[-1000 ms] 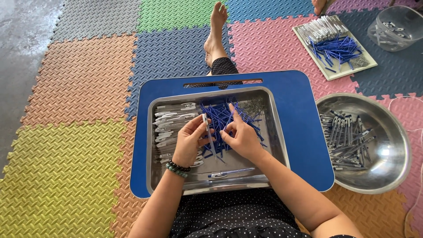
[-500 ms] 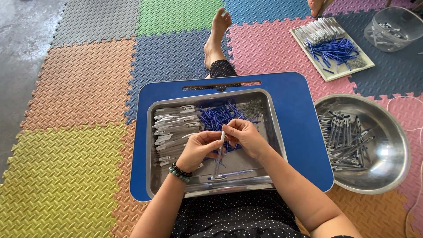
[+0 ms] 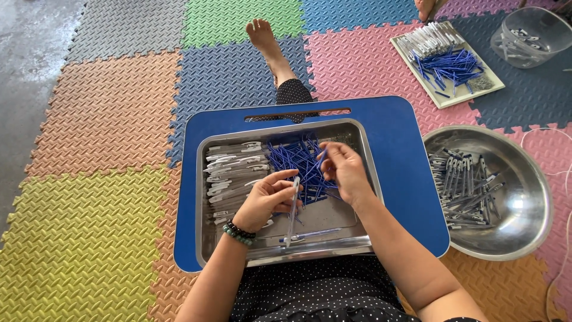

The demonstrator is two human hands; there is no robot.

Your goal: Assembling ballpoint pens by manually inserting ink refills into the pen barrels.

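Down in the metal tray (image 3: 205, 238) on the blue lap tray (image 3: 405, 161), the left hand (image 3: 265, 200) is closed around a grey pen barrel (image 3: 292, 209), held nearly upright. Just beside it, the right hand (image 3: 345, 170) pinches a blue refill (image 3: 322, 160) above the pile of blue refills (image 3: 295, 158). Grey barrels (image 3: 232, 170) lie stacked at the tray's left.

A seated person's left hand (image 3: 268, 200) grips a clear pen barrel (image 3: 292, 209) upright over a steel tray (image 3: 280, 253) on a blue lap desk (image 3: 405, 179). Just beside that grip, the right hand (image 3: 344, 170) pinches a blue refill (image 3: 322, 160) above the refill pile (image 3: 295, 161); empty barrels (image 3: 232, 173) lie left of the grip, and a steel bowl (image 3: 524, 197) of assembled pens sits well to its right.
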